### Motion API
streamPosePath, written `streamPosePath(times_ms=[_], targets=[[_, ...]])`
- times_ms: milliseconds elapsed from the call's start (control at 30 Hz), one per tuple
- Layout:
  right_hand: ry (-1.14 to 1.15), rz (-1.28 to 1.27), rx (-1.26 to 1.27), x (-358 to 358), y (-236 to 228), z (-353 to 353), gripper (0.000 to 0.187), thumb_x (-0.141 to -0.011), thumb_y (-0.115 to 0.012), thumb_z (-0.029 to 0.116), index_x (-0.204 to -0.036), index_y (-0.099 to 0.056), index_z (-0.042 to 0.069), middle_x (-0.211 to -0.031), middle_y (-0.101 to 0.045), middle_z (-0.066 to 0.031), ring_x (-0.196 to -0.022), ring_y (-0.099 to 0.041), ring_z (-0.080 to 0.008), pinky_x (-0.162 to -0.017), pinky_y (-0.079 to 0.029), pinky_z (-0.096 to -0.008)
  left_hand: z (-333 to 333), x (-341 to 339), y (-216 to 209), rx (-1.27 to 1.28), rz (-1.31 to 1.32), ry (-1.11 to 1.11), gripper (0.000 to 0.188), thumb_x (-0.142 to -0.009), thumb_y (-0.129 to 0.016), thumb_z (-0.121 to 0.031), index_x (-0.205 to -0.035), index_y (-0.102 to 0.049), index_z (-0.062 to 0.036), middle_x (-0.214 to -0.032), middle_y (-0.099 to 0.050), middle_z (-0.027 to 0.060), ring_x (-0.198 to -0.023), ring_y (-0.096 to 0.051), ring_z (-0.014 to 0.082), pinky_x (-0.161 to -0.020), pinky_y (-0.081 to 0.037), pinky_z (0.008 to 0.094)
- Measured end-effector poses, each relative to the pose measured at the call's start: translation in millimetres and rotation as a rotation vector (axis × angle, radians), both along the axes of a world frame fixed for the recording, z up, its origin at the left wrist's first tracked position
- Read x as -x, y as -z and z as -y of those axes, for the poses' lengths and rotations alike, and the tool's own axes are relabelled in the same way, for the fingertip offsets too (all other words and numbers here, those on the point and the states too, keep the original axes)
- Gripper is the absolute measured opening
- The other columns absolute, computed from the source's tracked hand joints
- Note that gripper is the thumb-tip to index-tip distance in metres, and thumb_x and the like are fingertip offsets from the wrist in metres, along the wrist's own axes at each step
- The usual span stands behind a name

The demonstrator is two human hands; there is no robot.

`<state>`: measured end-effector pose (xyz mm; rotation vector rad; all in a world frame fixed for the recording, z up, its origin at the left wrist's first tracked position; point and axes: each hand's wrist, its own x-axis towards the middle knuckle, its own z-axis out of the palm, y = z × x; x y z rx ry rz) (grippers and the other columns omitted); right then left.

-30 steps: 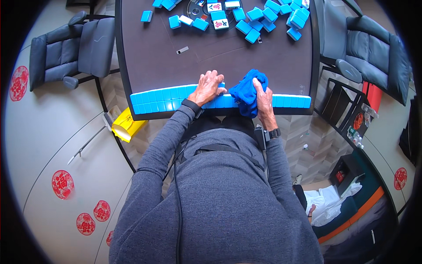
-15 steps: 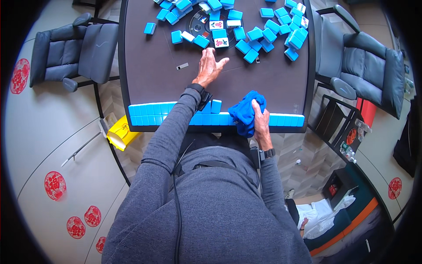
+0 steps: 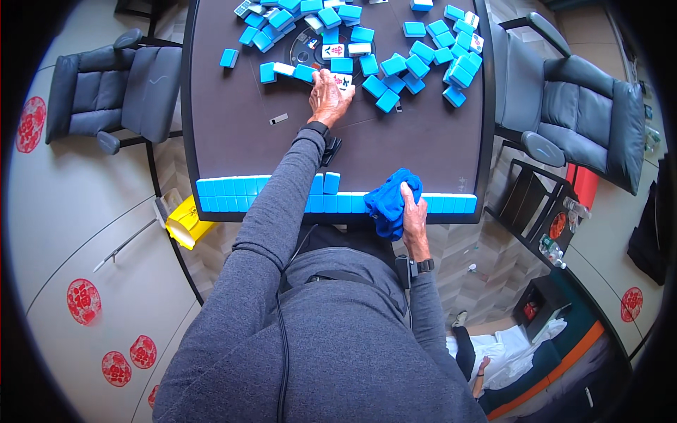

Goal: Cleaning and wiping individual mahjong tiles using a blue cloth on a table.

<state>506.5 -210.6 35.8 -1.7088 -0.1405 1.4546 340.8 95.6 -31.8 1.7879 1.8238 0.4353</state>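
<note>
My left hand reaches to the middle of the table, thumb and fingers closed around a face-up mahjong tile with a red and black character. Another face-up tile lies just beyond it, with blue-backed tiles close by. In my right hand is a bunched blue cloth, held over the row of mahjong tiles along the near edge. That row is stacked two high on the left and one high farther right, partly hidden by my left forearm and the cloth.
Loose blue-backed tiles are scattered over the far half of the dark table. Grey armchairs stand at the left and right. A yellow bin is by the near left corner. Another person's white clothing shows lower right.
My left hand has moved forward onto the face-up tile, its spread fingers now closed around it. The right hand still holds the cloth over the row. The whole view has shifted slightly.
</note>
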Motion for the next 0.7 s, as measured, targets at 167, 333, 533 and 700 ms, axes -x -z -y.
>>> streamPosePath(times_ms=[167, 333, 533, 700], targets=[[-0.044, 0.063, -0.035, -3.3, 0.7, -5.8, 0.035, -0.109, -0.068, 0.042, -0.102, -0.071, 0.008, -0.092, -0.064, 0.0036, -0.084, -0.058, -0.0070, -0.076, -0.052, -0.0285, 15.3, 22.4, -7.6, -0.041, -0.001, 0.183, 0.056, -0.080, -0.085, -0.029, -0.117, -0.057, 0.0033, -0.121, -0.058, 0.0263, -0.111, -0.066, 0.0473, -0.093, -0.057, 0.0543], [-0.111, 0.157, -0.090, 6.9, -14.1, -30.6, 0.036, -0.109, -0.069, 0.040, -0.104, -0.072, 0.005, -0.092, -0.062, 0.0036, -0.083, -0.056, -0.0079, -0.074, -0.050, -0.0293, 55.3, 47.9, -26.1, 0.027, 0.177, 0.297, 0.049, -0.077, -0.085, -0.021, -0.109, -0.059, 0.0060, -0.108, -0.066, 0.0272, -0.102, -0.069, 0.0462, -0.089, -0.057, 0.0513], [-0.359, 0.392, -0.257, 34.0, -39.2, -69.1, 0.035, -0.107, -0.071, 0.034, -0.120, -0.072, 0.001, -0.096, -0.073, -0.0088, -0.092, -0.066, -0.0173, -0.086, -0.055, -0.0376, 111.9, 72.0, -73.4, 0.073, 0.301, 0.475, 0.048, -0.084, -0.082, -0.024, -0.117, -0.063, 0.0043, -0.108, -0.067, 0.0229, -0.098, -0.071, 0.0379, -0.085, -0.058, 0.0460], [-0.562, 0.685, -0.429, 60.8, -45.0, -80.8, 0.035, -0.103, -0.076, 0.027, -0.129, -0.072, 0.004, -0.115, -0.072, -0.0184, -0.103, -0.074, -0.0357, -0.091, -0.057, -0.0448, 138.5, 80.1, -105.8, 0.160, 0.413, 0.565, 0.040, -0.080, -0.080, -0.016, -0.108, -0.062, 0.0054, -0.098, -0.061, 0.0197, -0.088, -0.066, 0.0345, -0.080, -0.056, 0.0450]])
